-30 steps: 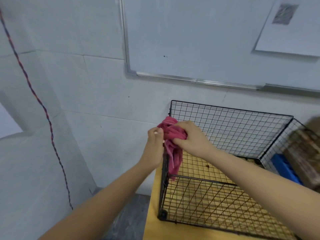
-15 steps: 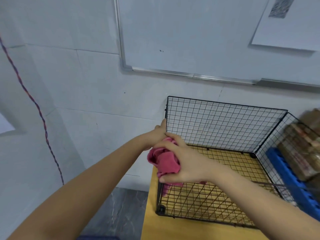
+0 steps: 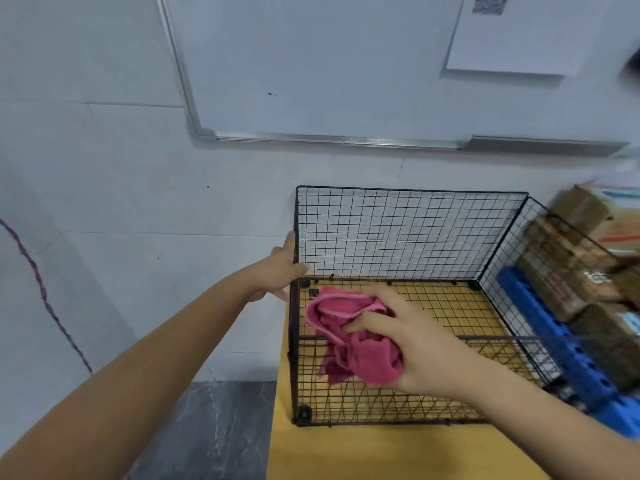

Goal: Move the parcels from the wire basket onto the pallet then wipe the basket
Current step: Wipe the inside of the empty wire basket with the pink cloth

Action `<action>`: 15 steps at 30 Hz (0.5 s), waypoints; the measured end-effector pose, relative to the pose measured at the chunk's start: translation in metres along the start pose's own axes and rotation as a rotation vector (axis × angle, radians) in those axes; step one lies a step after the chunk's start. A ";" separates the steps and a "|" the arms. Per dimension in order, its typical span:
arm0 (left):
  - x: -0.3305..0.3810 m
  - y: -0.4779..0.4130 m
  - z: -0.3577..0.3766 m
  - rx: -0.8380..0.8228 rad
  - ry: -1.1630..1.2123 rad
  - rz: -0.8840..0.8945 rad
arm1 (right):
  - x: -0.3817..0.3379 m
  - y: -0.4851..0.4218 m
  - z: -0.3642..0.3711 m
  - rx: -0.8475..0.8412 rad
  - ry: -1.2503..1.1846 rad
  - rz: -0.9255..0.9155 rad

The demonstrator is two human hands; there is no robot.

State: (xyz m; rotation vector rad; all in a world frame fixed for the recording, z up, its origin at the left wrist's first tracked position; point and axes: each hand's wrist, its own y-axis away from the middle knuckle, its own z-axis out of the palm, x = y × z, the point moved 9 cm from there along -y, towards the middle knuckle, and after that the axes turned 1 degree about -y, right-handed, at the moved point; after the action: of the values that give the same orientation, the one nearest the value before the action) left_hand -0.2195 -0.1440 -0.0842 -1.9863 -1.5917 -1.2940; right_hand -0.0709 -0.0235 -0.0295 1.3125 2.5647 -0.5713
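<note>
Inside the wire basket [image 3: 408, 233], the right hand [image 3: 412, 341] is closed around a bunched pink cloth [image 3: 349, 341], thumb and fingers pinching the folds while the rest of the cloth spills out toward the basket's left wall. Cloth and hand sit low over the mesh floor, near the back left corner, though whether the cloth actually presses on the wire is hard to judge from this angle. The left hand [image 3: 282, 268] is outside the basket at that same corner, its fingers wrapped on the upright edge where the left and back panels meet, thumb side toward the wall.

Nothing but the cloth and the hand is in the basket (its black grid floor shows the yellow table [image 3: 346, 452] through it), and it stands at the table's left end, close against the pale wall. Just beyond its right panel, brown parcels [image 3: 568, 271] are stacked on a blue pallet [image 3: 568, 362], blurred and partly seen through the mesh. A whiteboard [image 3: 311, 64] hangs on the wall above, with a sheet of paper [image 3: 512, 39] fixed at its upper right. Left of the table, grey marbled floor [image 3: 207, 427] shows, and a thin red and blue cord [image 3: 45, 296] runs down the wall at far left.
</note>
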 end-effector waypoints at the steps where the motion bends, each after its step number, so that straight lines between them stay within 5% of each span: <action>1: 0.001 0.000 0.000 0.003 0.020 0.014 | 0.010 0.011 -0.005 0.006 0.016 0.029; 15: -0.001 -0.007 -0.001 0.079 0.143 0.042 | 0.130 0.176 -0.103 0.262 0.242 0.315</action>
State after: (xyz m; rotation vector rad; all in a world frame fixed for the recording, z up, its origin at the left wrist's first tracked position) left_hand -0.2259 -0.1431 -0.0869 -1.8269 -1.5029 -1.3053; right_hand -0.0044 0.2093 -0.0246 1.9367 2.4447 -0.7426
